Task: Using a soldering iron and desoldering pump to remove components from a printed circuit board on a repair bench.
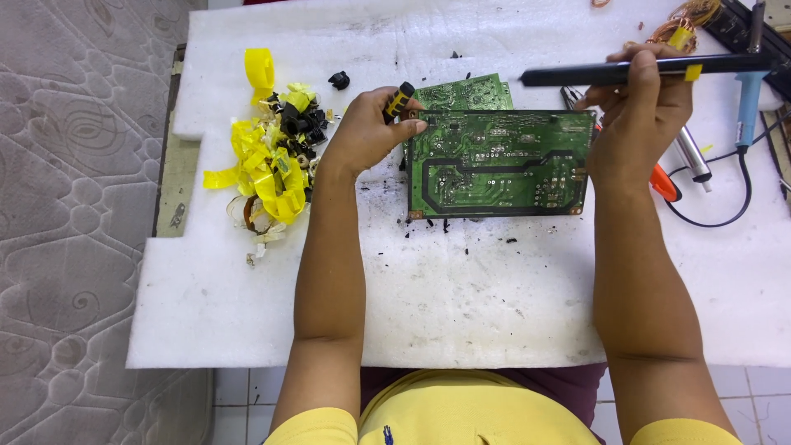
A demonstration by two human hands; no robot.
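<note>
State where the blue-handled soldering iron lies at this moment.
In the head view, the blue-handled soldering iron lies at the far right of the white foam sheet, just beyond the right hand.

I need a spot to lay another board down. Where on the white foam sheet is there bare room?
The widest free patch of the foam sheet lies between the forearms, below the green circuit board, with only small black crumbs. The top left corner above the yellow tape pile is also bare. The right side is crowded: soldering iron, cable, orange-handled tool.
</note>
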